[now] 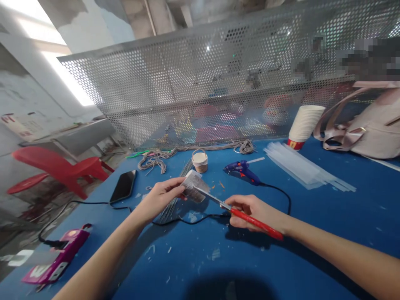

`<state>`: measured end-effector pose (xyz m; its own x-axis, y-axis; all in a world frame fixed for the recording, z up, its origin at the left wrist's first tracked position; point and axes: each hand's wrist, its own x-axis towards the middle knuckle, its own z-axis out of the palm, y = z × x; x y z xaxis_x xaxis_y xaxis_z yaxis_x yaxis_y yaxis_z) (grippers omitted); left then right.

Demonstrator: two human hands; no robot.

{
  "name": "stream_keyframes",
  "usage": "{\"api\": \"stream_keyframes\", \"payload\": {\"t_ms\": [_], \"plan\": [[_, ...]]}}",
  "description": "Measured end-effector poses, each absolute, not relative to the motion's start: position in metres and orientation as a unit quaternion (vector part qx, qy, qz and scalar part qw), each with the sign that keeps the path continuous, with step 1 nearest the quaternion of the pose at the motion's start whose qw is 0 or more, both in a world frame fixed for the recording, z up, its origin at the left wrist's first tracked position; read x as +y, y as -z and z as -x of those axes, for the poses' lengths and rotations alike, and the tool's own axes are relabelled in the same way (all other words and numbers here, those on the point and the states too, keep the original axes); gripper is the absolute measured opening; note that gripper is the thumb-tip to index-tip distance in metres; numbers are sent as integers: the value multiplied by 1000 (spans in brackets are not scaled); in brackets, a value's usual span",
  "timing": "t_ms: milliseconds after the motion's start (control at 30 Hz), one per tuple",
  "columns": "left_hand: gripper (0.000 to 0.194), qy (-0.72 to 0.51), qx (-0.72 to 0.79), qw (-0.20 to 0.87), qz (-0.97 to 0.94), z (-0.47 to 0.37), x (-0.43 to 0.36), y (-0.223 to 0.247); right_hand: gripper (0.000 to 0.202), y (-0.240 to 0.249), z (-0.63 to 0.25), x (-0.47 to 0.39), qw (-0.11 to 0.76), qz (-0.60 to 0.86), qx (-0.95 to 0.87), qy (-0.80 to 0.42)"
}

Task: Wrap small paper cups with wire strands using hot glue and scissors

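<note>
My left hand (168,190) pinches a pale piece (199,194); my right hand (254,210) grips red-handled scissors (259,224) against it. I judge this trimming; the next move needs steadiness.

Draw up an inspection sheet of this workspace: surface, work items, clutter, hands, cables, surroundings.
Surface: blue tabletop, flecked with pale scraps.
Work items: grey piece; red-handled tool, its metal end at the piece; small handled container and glue gun beyond.
Clutter: phone, grey cords, translucent strips, stacked paper cups, bag.
Hands: left hand holds the grey piece; right hand grips the tool.
Cables: black cord leaves the glue gun; black plug sits in the purple power strip.
Surroundings: perforated screen behind; red chair at left.
</note>
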<state>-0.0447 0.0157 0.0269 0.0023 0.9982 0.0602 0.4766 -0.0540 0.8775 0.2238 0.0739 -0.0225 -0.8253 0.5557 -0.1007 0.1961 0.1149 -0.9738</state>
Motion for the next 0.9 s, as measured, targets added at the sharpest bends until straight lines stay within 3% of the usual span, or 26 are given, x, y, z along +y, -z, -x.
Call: {"api": "stream_keyframes", "payload": {"t_ms": [200,900], "plan": [[36,-408,570,405,-587,45,12,-23,45,30,-221,79,111,265,-733,-616],[35,-368,576,377,-625,40,6,-33,49,22,-217,76,76,259,-700,-662]]}}
